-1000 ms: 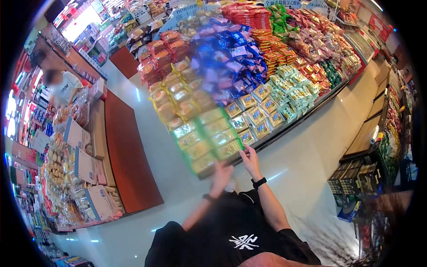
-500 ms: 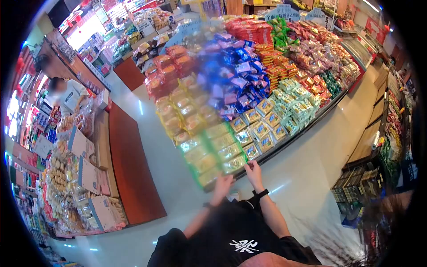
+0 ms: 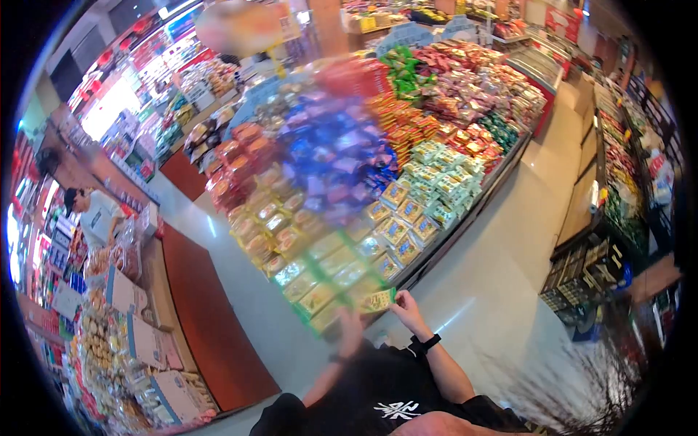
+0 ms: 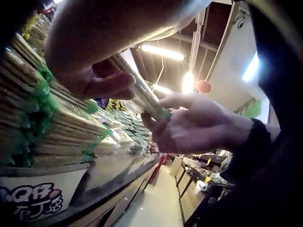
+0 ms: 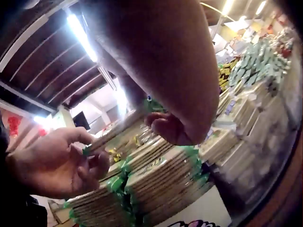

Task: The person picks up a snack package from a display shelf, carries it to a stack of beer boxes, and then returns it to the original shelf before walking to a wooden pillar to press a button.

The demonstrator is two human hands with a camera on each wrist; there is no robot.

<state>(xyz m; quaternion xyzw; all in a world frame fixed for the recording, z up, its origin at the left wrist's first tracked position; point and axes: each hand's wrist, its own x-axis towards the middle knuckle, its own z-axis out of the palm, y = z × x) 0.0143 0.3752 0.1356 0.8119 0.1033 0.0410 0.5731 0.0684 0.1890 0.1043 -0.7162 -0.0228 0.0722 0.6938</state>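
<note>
Between both hands is a flat, clear-wrapped snack packet with green ends (image 3: 376, 301), raised at the near edge of stacked packets like it. My right hand (image 3: 408, 312) pinches its right end with thumb and fingers. At the other end, my left hand (image 3: 350, 330) grips the packet, blurred in the head view. The left wrist view shows the packet (image 4: 140, 92) edge-on, spanning from one hand to the other. Below it, in the right wrist view, rise neat stacks of green-ended packets (image 5: 161, 184).
Blue packets (image 3: 331, 156), pale green packets (image 3: 443, 178) and yellow-edged packs (image 3: 269, 225) fill the display stand. A red-brown counter (image 3: 207, 320) stands left across an aisle, with a person (image 3: 98, 218) behind it. Shelving (image 3: 582, 211) lines the right side.
The head view has turned, so the display sits further left and lower. The packet's face now shows more clearly between the hands, which stay at its two ends.
</note>
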